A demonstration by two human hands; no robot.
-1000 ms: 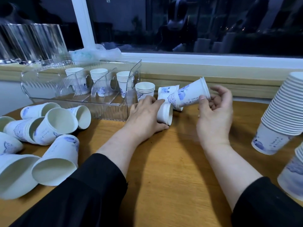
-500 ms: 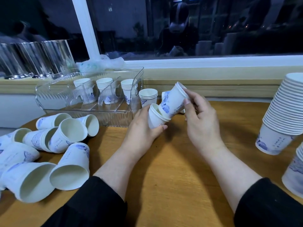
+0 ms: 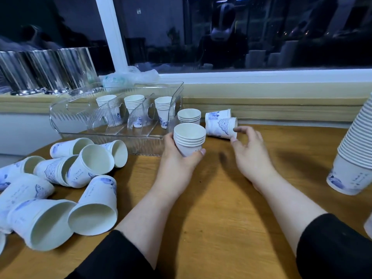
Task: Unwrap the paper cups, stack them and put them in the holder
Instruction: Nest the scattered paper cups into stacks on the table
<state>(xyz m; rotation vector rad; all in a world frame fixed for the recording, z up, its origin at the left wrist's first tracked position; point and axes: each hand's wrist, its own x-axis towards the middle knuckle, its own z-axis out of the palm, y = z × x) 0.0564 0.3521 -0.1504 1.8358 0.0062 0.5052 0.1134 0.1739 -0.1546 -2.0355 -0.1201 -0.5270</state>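
Observation:
My left hand (image 3: pixel 177 158) grips a short upright stack of white paper cups (image 3: pixel 189 138) just right of the clear plastic holder (image 3: pixel 112 125). My right hand (image 3: pixel 249 152) is spread, its fingertips touching the rim of a blue-patterned cup lying on its side (image 3: pixel 220 127); a second tipped cup (image 3: pixel 216 114) lies behind it. Another small upright stack (image 3: pixel 189 115) stands by the holder's right wall. Three short stacks (image 3: pixel 133 102) sit in the holder's slots.
Several loose cups lie tipped over at the left (image 3: pixel 60 188) on the wooden table (image 3: pixel 211 198). A tall leaning stack (image 3: pixel 356 154) stands at the right edge. Crumpled plastic wrap (image 3: pixel 130 76) and metal containers (image 3: pixel 46 69) rest on the window ledge behind.
The cup from my right hand has gone into the stack in my left hand. My right hand let go and moved right to the tipped cups. The stack now stands upright.

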